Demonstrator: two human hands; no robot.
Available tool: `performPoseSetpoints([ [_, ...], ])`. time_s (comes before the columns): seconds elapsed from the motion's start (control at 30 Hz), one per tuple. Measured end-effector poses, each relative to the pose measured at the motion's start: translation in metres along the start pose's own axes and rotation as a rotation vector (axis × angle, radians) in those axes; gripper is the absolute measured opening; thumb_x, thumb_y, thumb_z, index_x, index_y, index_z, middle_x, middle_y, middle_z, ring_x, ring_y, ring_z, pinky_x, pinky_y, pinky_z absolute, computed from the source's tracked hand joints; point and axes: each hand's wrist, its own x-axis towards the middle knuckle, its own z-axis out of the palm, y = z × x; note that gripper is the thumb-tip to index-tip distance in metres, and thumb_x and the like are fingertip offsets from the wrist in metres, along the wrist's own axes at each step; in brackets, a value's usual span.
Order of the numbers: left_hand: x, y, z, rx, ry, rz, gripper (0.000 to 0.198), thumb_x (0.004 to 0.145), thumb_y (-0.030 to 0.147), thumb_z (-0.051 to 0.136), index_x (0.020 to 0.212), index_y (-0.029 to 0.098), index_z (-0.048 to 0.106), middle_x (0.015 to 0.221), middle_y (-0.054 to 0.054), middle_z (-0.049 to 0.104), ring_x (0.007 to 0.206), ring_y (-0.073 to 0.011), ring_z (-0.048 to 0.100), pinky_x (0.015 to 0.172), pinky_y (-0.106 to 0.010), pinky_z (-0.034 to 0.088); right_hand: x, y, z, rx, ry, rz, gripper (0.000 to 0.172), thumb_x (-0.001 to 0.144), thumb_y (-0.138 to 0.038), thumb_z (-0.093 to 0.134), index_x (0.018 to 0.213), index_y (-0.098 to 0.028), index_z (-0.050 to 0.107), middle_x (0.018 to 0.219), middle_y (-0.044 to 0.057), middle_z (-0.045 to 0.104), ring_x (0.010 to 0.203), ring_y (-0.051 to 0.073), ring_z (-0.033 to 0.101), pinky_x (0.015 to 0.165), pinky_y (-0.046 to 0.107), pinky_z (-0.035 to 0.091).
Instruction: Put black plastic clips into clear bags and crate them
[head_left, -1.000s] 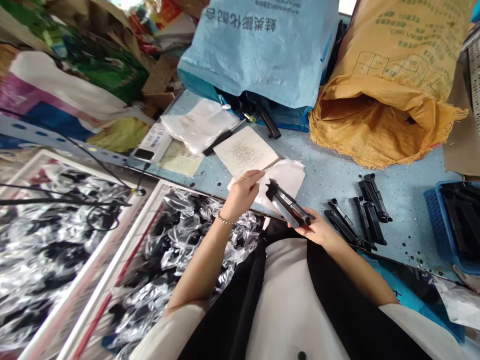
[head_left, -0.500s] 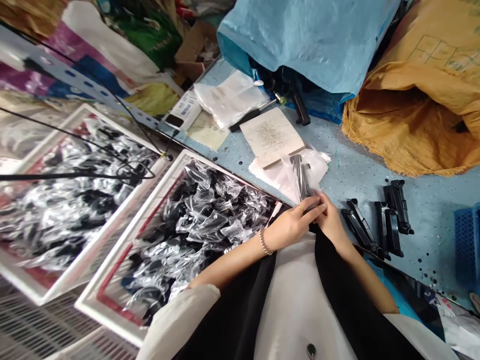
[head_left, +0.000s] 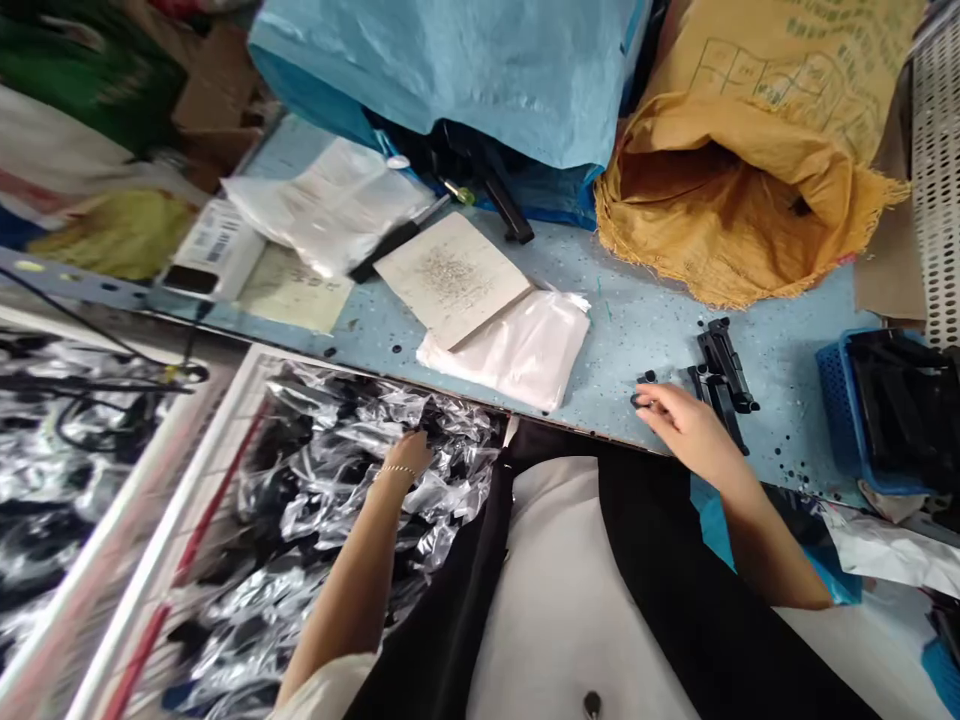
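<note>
My left hand (head_left: 409,455) is down at the heap of black parts in clear plastic bags (head_left: 330,500), inside a white-framed crate (head_left: 251,370) to my left. Its fingers are blurred and partly hidden among the bags, so I cannot tell what they hold. Over the blue worktop (head_left: 630,280), my right hand (head_left: 686,425) has its fingers closed at the end of a black plastic part (head_left: 640,400), most of which the hand covers. More long black plastic parts (head_left: 727,365) lie just beyond that hand.
A stack of clear bags (head_left: 517,350) lies under a square board (head_left: 442,270). Behind stand a blue sack (head_left: 465,80) with black parts at its mouth and an open yellow sack (head_left: 750,190). A blue basket (head_left: 836,400) of black parts is at right.
My hands have parted from the bagged black part they held together over the bag stack. The left went down-left into the crate, the right onto the black parts. The view has swung right.
</note>
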Motion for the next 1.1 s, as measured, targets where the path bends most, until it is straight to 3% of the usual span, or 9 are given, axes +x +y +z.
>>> performPoseSetpoints([
  [0.1,-0.020,0.026,-0.021,-0.040,0.066,0.070,0.026,0.092,0.030,0.049,0.094,0.016,0.071,0.098,-0.014,0.075,0.090,-0.0286,0.072,0.077,-0.034,0.052,-0.009,0.012,-0.008,-0.385,0.071,0.091,0.043,0.098,-0.039,0.057,0.135,-0.017,0.056,0.120,0.016,0.069,0.105,0.032,0.068,0.084,0.043,0.057],
  [0.2,-0.049,0.075,-0.052,-0.269,0.418,0.353,0.034,0.099,0.041,0.044,0.094,0.020,0.070,0.090,-0.009,0.073,0.084,-0.0225,0.069,0.080,-0.032,0.053,-0.001,0.007,0.011,-0.675,0.011,0.107,0.054,0.092,-0.033,0.066,0.139,-0.011,0.052,0.119,0.021,0.068,0.108,0.037,0.065,0.079,0.043,0.057],
  [0.3,-0.051,0.134,-0.074,-0.393,0.737,0.634,0.033,0.097,0.042,0.054,0.110,0.015,0.069,0.101,-0.014,0.070,0.094,-0.0248,0.067,0.085,-0.036,0.055,0.010,-0.009,0.035,-0.733,-0.108,-0.117,0.046,0.093,-0.012,0.056,0.139,-0.018,0.056,0.124,0.016,0.066,0.106,0.030,0.063,0.082,0.038,0.056],
  [0.4,-0.028,0.168,-0.082,-0.330,0.793,0.642,0.033,0.094,0.029,0.056,0.121,0.010,0.065,0.106,-0.018,0.067,0.097,-0.0292,0.065,0.084,-0.042,0.055,0.010,-0.012,0.040,-0.656,-0.140,-0.321,0.052,0.093,-0.003,0.045,0.135,-0.028,0.061,0.144,0.011,0.056,0.110,0.028,0.058,0.091,0.045,0.053],
  [0.5,-0.009,0.168,-0.083,-0.373,0.783,0.620,0.026,0.095,0.014,0.045,0.112,0.013,0.065,0.095,-0.014,0.067,0.089,-0.0256,0.065,0.080,-0.040,0.055,0.001,0.005,0.036,-0.458,-0.002,-0.305,0.045,0.096,-0.007,0.041,0.128,-0.026,0.066,0.150,0.012,0.048,0.124,0.031,0.052,0.101,0.052,0.049],
  [0.6,-0.005,0.156,-0.083,-0.407,0.894,0.648,0.011,0.091,0.017,0.055,0.098,0.016,0.064,0.102,-0.015,0.064,0.099,-0.0270,0.062,0.089,-0.044,0.053,-0.004,0.027,0.041,-0.274,0.205,-0.061,0.038,0.098,-0.028,0.051,0.135,-0.019,0.057,0.138,0.020,0.053,0.125,0.034,0.055,0.100,0.052,0.050],
  [0.77,-0.003,0.148,-0.083,-0.290,0.836,0.628,0.025,0.090,0.008,0.045,0.094,0.018,0.069,0.127,-0.014,0.063,0.085,-0.0183,0.062,0.071,-0.032,0.054,0.004,0.041,0.050,-0.136,0.090,0.267,0.043,0.095,-0.032,0.051,0.135,-0.015,0.051,0.107,0.016,0.069,0.095,0.030,0.069,0.085,0.045,0.055],
  [0.97,0.004,0.145,-0.087,-0.251,0.818,0.749,0.034,0.089,0.007,0.042,0.096,0.015,0.074,0.128,-0.013,0.067,0.094,-0.0199,0.068,0.075,-0.032,0.058,0.027,0.029,0.039,-0.186,0.224,0.237,0.058,0.093,-0.045,0.055,0.140,-0.013,0.046,0.126,0.021,0.060,0.086,0.027,0.067,0.079,0.042,0.053],
  [1.1,0.007,0.145,-0.092,-0.273,0.802,0.791,0.037,0.088,0.007,0.043,0.107,0.015,0.074,0.120,-0.013,0.072,0.104,-0.0240,0.070,0.087,-0.037,0.060,0.048,0.025,0.042,-0.023,0.296,0.254,0.035,0.091,-0.043,0.052,0.109,-0.015,0.063,0.103,0.016,0.064,0.079,0.025,0.064,0.072,0.038,0.051],
])
